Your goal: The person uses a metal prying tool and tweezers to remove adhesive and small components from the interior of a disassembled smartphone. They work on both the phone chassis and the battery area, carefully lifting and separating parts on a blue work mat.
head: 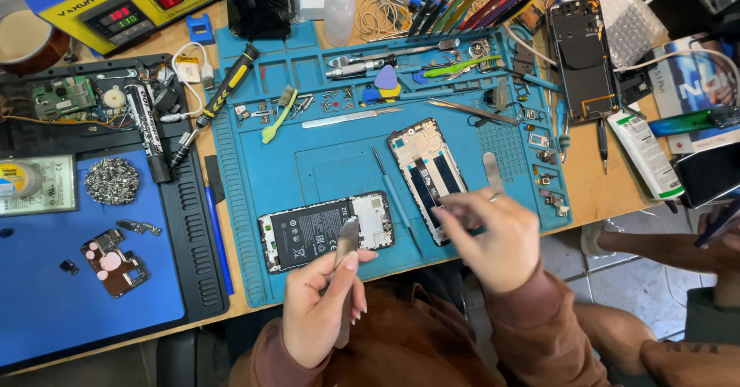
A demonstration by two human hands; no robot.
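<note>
My left hand (317, 304) is near the front edge of the blue work mat (324, 163) and grips a flat metal pry tool (346, 240), whose tip rests at the opened phone with its black battery showing (312, 231). My right hand (493, 237) hovers over the lower end of a phone frame (426, 173) lying on the mat. Its fingers pinch a small thin part that is blurred. A metal spatula (492, 169) lies just beyond this hand.
Tweezers, a scalpel, brushes, picks and screws litter the mat's upper trays. A soldering station (123, 5) stands far left, with a circuit board tray (73, 98) and a darker blue mat (85, 279) below. Another opened phone (583, 59) lies right. Another person's arm (678, 252) reaches in at right.
</note>
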